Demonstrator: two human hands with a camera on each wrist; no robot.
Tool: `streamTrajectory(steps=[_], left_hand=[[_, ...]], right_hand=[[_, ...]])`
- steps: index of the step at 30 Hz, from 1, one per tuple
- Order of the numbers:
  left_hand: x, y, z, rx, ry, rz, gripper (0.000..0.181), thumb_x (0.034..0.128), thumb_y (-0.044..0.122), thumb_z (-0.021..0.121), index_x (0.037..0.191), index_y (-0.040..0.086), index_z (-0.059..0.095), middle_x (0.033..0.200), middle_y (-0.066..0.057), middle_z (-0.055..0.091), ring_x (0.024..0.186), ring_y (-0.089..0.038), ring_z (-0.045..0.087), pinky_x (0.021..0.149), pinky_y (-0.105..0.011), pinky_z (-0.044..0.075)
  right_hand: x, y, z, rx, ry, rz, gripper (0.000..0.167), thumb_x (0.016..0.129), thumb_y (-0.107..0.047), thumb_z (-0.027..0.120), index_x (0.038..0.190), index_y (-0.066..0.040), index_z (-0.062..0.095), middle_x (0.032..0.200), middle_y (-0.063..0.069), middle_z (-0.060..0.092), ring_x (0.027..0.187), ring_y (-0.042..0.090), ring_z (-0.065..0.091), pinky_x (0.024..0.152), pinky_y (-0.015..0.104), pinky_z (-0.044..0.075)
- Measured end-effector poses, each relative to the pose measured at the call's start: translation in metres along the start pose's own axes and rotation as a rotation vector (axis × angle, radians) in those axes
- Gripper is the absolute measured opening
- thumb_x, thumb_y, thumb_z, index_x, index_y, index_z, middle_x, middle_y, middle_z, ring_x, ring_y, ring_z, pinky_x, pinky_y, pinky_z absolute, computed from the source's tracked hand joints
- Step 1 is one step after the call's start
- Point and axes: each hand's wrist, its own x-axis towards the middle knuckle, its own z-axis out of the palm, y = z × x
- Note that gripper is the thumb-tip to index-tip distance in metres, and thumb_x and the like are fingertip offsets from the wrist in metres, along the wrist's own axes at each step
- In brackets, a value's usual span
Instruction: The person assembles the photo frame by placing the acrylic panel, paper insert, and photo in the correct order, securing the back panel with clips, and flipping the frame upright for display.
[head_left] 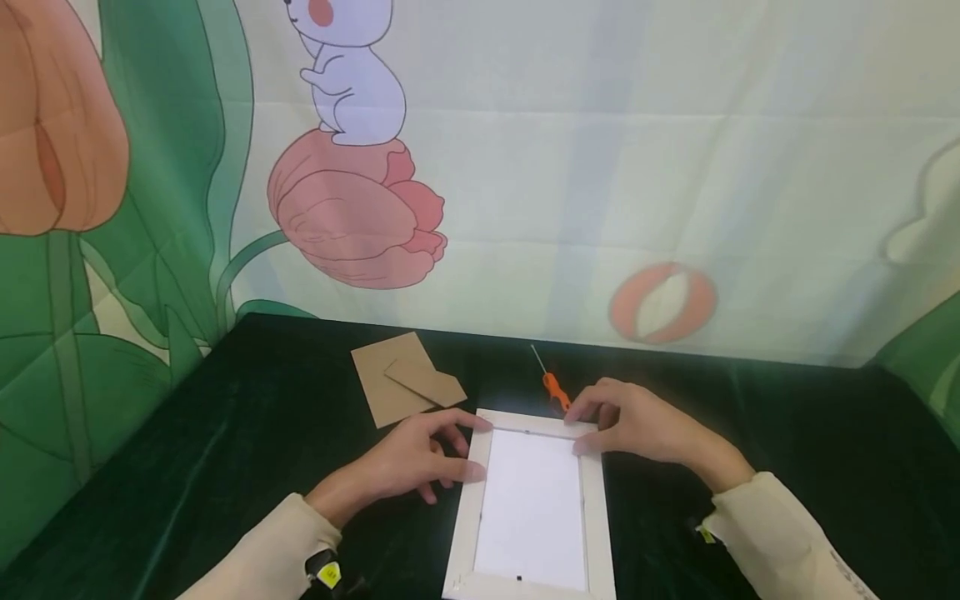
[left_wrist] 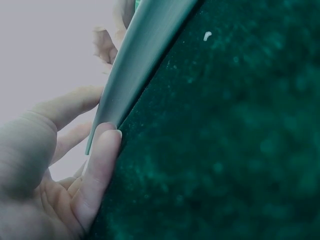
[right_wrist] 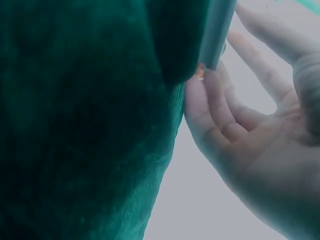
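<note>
A white picture frame (head_left: 597, 517) lies on the dark table, small dark tabs along its inner edge and a plain white sheet (head_left: 532, 508) inside. My left hand (head_left: 416, 454) holds its far left corner, with the thumb on the left border. At the far right corner my right hand (head_left: 648, 423) grips the border, its thumb near the inner edge. In the left wrist view, fingers meet the frame's side (left_wrist: 142, 55). The right wrist view has several bent fingers against the frame's edge (right_wrist: 216, 35).
Behind the frame, an orange-handled screwdriver (head_left: 553, 386) points away. A brown backing board (head_left: 386, 367) with a stand leg (head_left: 431, 385) lies at the back left. Dark green velvet cloth (head_left: 187, 467) covers the table, and a printed curtain (head_left: 525, 208) hangs behind.
</note>
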Motion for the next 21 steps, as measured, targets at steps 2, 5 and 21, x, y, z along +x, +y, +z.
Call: streamTrajectory(steps=[2,5,21], left_hand=[[0.000,0.000,0.000,0.000,0.000,-0.002,0.056,0.0916,0.024,0.086,0.142,0.015,0.066,0.107,-0.008,0.064,0.071,-0.021,0.066,0.054,-0.036,0.060],[0.001,0.000,0.000,-0.001,-0.001,-0.002,0.055,0.0918,0.024,0.086,0.142,0.015,0.066,0.107,-0.008,0.064,0.071,-0.021,0.066,0.054,-0.036,0.060],[0.004,0.000,0.000,-0.005,-0.002,0.003,0.054,0.0918,0.024,0.086,0.141,0.016,0.067,0.107,-0.008,0.064,0.071,-0.021,0.067,0.053,-0.035,0.059]], right_hand=[[-0.001,0.001,-0.001,0.013,-0.016,-0.004,0.035,0.089,-0.034,0.089,0.118,-0.021,0.075,0.113,0.001,0.068,0.096,0.025,0.064,0.079,0.036,0.062],[-0.004,0.000,-0.001,0.027,-0.020,0.000,0.038,0.090,-0.034,0.088,0.122,-0.020,0.074,0.118,0.001,0.069,0.102,0.025,0.066,0.084,0.039,0.063],[-0.036,0.007,0.003,0.158,0.000,0.013,0.054,0.093,-0.029,0.085,0.140,-0.010,0.067,0.124,0.013,0.068,0.096,0.024,0.069,0.078,0.035,0.062]])
